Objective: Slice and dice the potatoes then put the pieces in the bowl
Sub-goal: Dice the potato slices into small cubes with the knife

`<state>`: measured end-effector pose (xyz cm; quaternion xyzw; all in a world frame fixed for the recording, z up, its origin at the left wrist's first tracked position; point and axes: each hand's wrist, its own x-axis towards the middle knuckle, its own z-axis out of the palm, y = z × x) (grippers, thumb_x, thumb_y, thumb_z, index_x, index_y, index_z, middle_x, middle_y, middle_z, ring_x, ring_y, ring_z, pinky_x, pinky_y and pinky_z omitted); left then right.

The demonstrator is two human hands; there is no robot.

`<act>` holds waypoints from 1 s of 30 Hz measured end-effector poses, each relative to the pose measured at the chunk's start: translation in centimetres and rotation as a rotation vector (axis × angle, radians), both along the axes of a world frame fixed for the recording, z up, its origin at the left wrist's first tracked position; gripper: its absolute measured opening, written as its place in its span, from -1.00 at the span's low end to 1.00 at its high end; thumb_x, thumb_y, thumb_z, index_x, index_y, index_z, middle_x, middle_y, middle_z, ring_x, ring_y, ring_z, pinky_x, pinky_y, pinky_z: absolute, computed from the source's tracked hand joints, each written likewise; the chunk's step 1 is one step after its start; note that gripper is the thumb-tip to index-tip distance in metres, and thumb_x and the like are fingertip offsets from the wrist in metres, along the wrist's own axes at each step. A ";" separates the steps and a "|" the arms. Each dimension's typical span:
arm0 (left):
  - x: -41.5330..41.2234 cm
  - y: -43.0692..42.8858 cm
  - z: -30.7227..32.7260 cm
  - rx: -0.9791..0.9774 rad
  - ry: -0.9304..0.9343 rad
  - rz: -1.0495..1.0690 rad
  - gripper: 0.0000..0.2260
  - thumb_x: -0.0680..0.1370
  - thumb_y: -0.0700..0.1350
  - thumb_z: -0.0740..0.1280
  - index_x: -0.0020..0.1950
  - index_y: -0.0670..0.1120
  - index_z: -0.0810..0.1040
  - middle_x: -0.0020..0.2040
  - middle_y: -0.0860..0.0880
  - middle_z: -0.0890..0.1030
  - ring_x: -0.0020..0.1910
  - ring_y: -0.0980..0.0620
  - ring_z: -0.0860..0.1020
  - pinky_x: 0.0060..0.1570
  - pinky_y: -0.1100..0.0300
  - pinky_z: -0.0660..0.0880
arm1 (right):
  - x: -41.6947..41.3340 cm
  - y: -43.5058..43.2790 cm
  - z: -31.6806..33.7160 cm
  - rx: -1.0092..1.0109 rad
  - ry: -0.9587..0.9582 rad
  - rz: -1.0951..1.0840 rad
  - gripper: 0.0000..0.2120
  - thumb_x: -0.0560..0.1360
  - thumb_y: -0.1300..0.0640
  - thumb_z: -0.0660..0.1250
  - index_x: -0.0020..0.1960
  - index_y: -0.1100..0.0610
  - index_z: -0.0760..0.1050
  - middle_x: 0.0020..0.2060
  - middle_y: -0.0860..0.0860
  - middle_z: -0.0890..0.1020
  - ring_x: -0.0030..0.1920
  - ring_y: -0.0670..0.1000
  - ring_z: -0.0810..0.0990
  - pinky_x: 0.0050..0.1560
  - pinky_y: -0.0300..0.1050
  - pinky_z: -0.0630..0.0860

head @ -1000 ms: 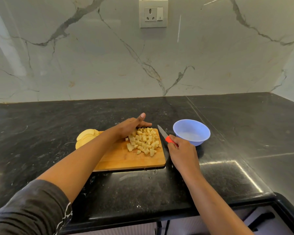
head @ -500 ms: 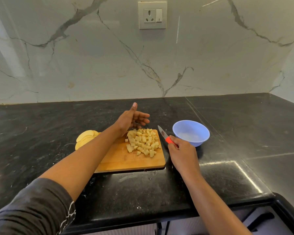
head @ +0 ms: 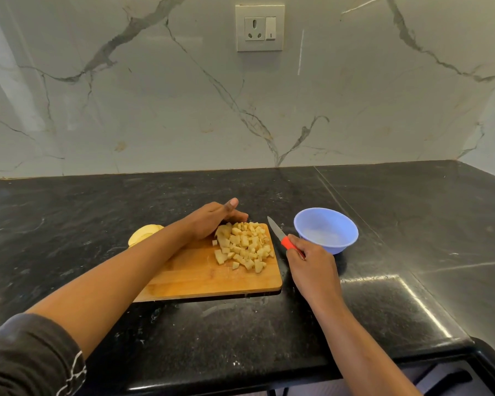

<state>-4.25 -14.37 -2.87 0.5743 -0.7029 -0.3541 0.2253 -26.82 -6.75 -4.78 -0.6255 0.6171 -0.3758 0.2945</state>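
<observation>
A heap of diced potato [head: 245, 247] lies on the right half of a wooden cutting board [head: 200, 274]. My left hand [head: 212, 220] rests at the far left side of the heap, thumb up, its fingers laid along the back of the dice. My right hand [head: 309, 264] grips the red handle of a small knife [head: 280, 237]; the blade points away and left, over the counter between the board and the bowl. The light blue bowl [head: 353, 235] stands just right of the knife and looks empty. Pale potato slices [head: 143, 234] show beyond my left forearm at the board's left end.
The black stone counter [head: 412, 224] runs to a marble wall with a socket [head: 260, 27]. The counter's front edge is close below my arms, and it drops off at the lower right corner.
My left hand rose off the dice with its fingers curled, then came back down against the far left side of the heap. The right hand and knife have hardly moved.
</observation>
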 end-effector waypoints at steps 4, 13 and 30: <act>0.2 -0.7 0.6 0.025 0.057 0.026 -0.68 0.67 -0.04 0.07 0.30 -0.07 0.52 0.16 0.05 0.61 0.09 0.22 0.54 0.10 0.34 0.43 | 0.0 -0.1 0.0 0.003 -0.005 -0.010 -0.66 0.60 0.08 0.19 0.36 -0.02 0.43 -0.29 -0.11 0.58 -0.33 -0.09 0.51 -0.34 -0.30 0.41; 1.9 -2.6 3.4 0.206 -0.149 -0.220 -0.60 0.52 -0.46 0.23 0.22 -0.10 0.58 0.12 -0.05 0.63 0.09 0.05 0.60 0.05 0.23 0.56 | -0.2 -0.1 0.0 0.005 -0.036 -0.017 -0.68 0.60 0.06 0.21 0.34 0.01 0.46 -0.26 -0.08 0.59 -0.28 -0.08 0.52 -0.30 -0.27 0.42; 1.9 -0.2 4.4 0.027 0.186 -0.236 -0.64 0.48 -0.48 0.28 0.17 -0.15 0.58 -0.02 -0.09 0.64 -0.02 0.06 0.61 -0.03 0.26 0.55 | -0.1 -0.2 0.0 0.009 -0.044 -0.021 -0.68 0.60 0.05 0.21 0.34 0.00 0.46 -0.25 -0.19 0.53 -0.23 -0.10 0.52 -0.28 -0.35 0.37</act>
